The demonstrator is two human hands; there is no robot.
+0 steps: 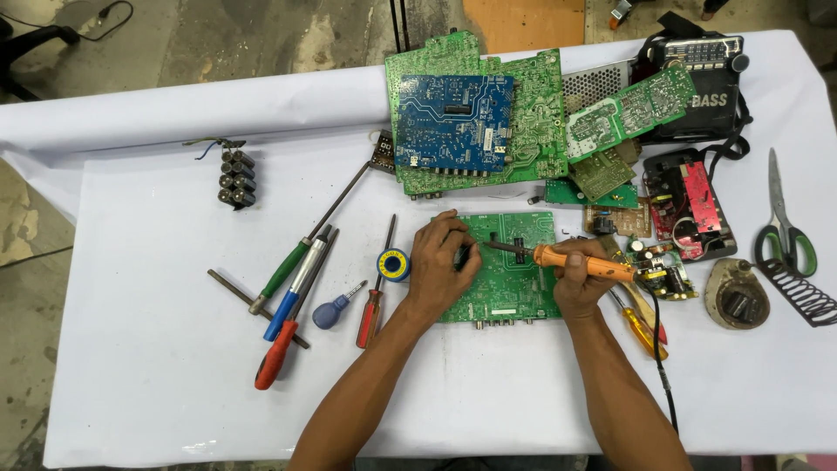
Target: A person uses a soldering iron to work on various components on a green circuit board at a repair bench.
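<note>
Toward the upper left of the frame I see a battery pack (236, 179); below it, screwdrivers (292, 288) lie spread on the white table (139, 366), a solder spool (393, 264) beside them. At centre, my left hand (440, 266) rests curled on the green circuit board (510, 279), fingertips pinched on something too small to tell. My right hand (580, 279) grips the orange-handled soldering iron (575, 259), its tip over the board. At far right lie scissors (785, 222).
</note>
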